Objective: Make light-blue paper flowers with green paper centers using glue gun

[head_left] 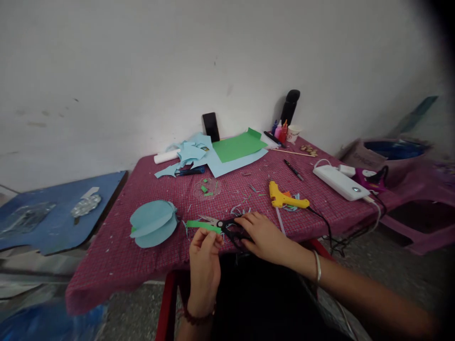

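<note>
My left hand (pixel 206 265) pinches a narrow green paper strip (pixel 202 225) between thumb and fingertips at the table's front edge. Beside it, my right hand (pixel 265 237) has its fingers on the handles of black-handled scissors (pixel 232 229). The scissor blades are slightly apart and point left, just behind the strip; whether they touch it I cannot tell. To the left of my hands lies a light blue paper piece made of several rounded layers (pixel 153 223), with a bit of green at its left edge. Thin paper scraps (pixel 240 208) are scattered behind the scissors.
On the red checked tablecloth (pixel 117 246) are a yellow glue gun (pixel 286 196), a marker (pixel 293 169), a white power strip (pixel 339 181) and a green sheet (pixel 240 146) on blue paper. A phone (pixel 211 127) leans on the wall. Cables (pixel 329 232) hang off the right front edge.
</note>
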Action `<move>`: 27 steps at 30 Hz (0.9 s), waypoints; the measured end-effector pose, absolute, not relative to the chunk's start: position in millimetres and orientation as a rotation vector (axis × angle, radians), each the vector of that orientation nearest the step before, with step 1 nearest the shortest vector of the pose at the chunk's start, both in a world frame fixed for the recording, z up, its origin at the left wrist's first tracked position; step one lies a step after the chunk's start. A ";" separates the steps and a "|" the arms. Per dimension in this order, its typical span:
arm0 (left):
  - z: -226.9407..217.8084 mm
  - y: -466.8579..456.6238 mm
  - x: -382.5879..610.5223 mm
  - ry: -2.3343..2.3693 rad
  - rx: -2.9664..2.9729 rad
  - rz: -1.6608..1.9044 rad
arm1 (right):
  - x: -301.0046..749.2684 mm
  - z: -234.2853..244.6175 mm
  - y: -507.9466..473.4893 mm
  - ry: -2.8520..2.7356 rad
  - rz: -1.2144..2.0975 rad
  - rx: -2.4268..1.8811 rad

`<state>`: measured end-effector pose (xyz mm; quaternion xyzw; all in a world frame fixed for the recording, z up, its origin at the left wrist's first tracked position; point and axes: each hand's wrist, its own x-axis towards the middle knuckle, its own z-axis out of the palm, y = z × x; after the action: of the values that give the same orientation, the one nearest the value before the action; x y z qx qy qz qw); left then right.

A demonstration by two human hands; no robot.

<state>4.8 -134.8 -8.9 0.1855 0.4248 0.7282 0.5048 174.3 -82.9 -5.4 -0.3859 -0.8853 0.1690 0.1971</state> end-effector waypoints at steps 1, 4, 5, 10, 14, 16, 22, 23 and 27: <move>-8.9 -135.1 3.6 1.018 0.433 1.751 | 175.4 -7.5 -83.0 -2.543 0.408 -1.090; -8.0 -136.4 1.4 0.987 0.417 1.731 | 172.9 -10.6 -82.6 -2.648 0.293 -1.108; -7.3 -136.9 0.8 0.976 0.420 1.727 | 170.8 -10.6 -81.8 -2.667 0.264 -1.120; -1.1 -138.9 -4.9 0.948 0.420 1.765 | 163.9 -4.0 -68.7 -2.663 0.318 -1.148; 3.3 -139.3 -11.3 0.926 0.406 1.819 | 173.6 9.1 -53.7 -2.439 0.689 -1.103; 4.0 -139.4 -13.8 0.938 0.380 1.828 | 183.9 15.7 -53.8 -2.252 1.030 -1.083; 5.6 -141.2 -12.4 1.018 0.350 1.763 | 220.3 18.3 -92.6 -2.003 1.776 -0.867; 5.9 -141.2 -11.1 1.041 0.379 1.732 | 224.6 16.0 -99.7 -1.991 1.853 -0.848; 4.9 -138.9 -5.4 1.130 0.539 1.595 | 234.1 2.7 -114.0 -1.927 2.012 -0.833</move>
<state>-5.4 -138.9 4.9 0.2258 0.4729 0.6678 0.5285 234.1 -114.0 2.7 -0.2844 -0.6582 0.6873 0.1164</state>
